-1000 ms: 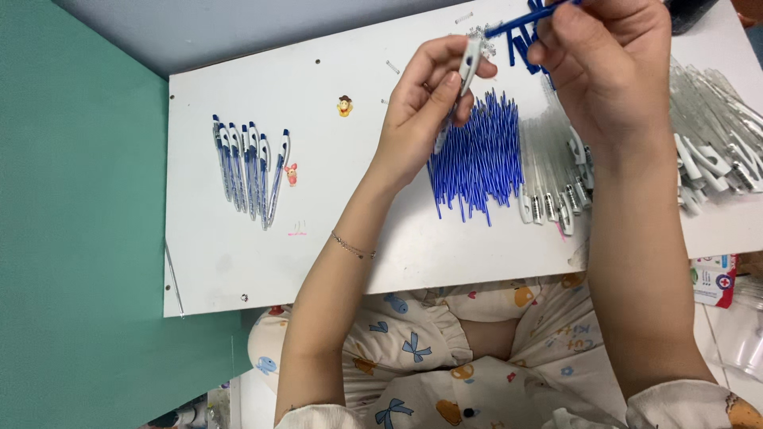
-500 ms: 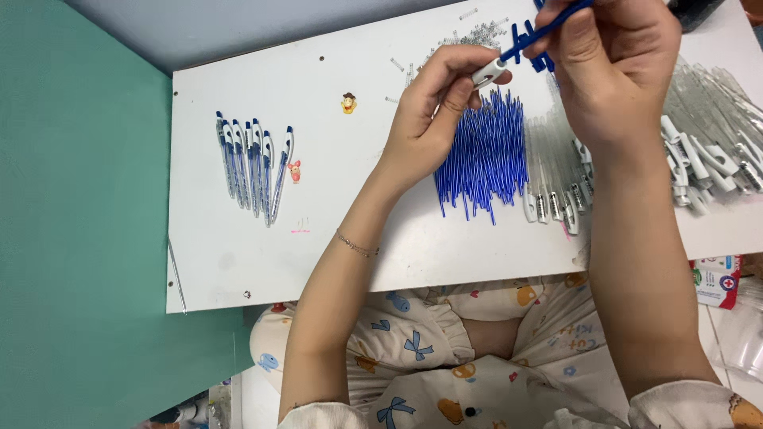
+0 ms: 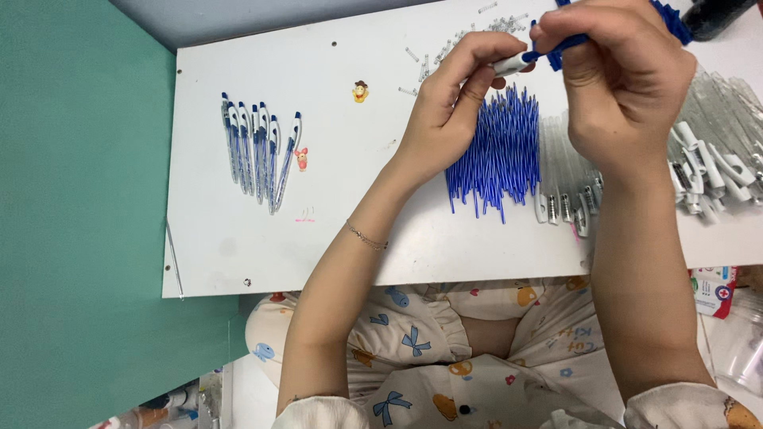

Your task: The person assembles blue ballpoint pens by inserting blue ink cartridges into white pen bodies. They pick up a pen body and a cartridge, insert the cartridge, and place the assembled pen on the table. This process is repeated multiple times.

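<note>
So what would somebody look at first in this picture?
Probably the two hands at the top: the left hand and right hand pinch a white and blue plastic pen between them. Right under them lies a bright heap of thin blue ink refills, and far left sits a neat row of finished blue-and-white pens on the white table.

Colour reference: blue and white pen parts on a white worktop [image 3: 318, 238].

Refill bundle [image 3: 497, 155]: solid blue. Finished pens [image 3: 258, 151]: clear barrels with blue and white ends. Barrel pile [image 3: 707, 135]: clear with white clips. Pen part [image 3: 524, 59] between the hands: white with a blue end. Stickers [image 3: 361, 91]: yellow and pink. Wall [image 3: 79, 214]: teal. Clothing [image 3: 413, 342]: cream, printed with blue bows and orange shapes.
</note>
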